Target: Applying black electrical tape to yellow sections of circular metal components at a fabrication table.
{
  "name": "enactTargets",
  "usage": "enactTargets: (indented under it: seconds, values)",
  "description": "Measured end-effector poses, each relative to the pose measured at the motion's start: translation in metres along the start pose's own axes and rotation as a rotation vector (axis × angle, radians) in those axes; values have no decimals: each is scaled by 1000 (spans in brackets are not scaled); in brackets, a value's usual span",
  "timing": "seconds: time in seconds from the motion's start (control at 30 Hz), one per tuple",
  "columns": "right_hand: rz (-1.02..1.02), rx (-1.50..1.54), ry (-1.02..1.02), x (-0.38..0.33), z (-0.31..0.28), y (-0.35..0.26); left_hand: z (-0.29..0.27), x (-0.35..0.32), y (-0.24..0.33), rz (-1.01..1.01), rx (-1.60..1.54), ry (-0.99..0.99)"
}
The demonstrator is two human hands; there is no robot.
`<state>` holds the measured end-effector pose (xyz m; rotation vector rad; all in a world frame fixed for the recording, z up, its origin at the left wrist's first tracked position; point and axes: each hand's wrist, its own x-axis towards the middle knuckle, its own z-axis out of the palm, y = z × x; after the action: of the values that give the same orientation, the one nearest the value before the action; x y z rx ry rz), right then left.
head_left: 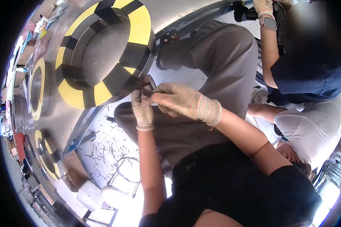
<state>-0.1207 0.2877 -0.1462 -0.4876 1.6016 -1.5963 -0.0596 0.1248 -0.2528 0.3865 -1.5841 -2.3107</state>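
In front of my lap, both gloved hands meet close to the near edge of a large ring (140, 26) faced in alternating yellow and black patches. My right hand (185, 101) is closed, thumb and fingers pinching a small dark piece (147, 92) whose kind I cannot make out. My left hand (142, 109) is upright beside it, fingers bent around the same spot; what its fingertips hold is partly hidden. Black patches wrap over the ring's face onto its side wall.
The ring lies on a metal table (170, 11). A thinner yellow-faced ring (37, 89) and a smaller yellow-and-black ring (49, 155) lie to the left. Dark scraps litter the floor (102, 151). Two people sit close on my right, one wearing a glove (263, 6).
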Motion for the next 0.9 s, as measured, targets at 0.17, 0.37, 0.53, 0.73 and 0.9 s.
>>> enactTargets:
  seconds: [0.17,0.37,0.53,0.73,0.9]
  values:
    - [72,81,19,12,6,-8,-12,-3,-9,87,92,-17]
    - [-121,-142,340,50,-4,27,2,-15,-26,-17,519,110]
    - [-21,71,588,-12,-36,8,18,-60,52,68,458,-83]
    - [-473,-878,797,59,-98,-74,32,-30,124,387,972,-173]
    - [9,-964,764,106,-161,-103,27,-18,117,371,1160,-339]
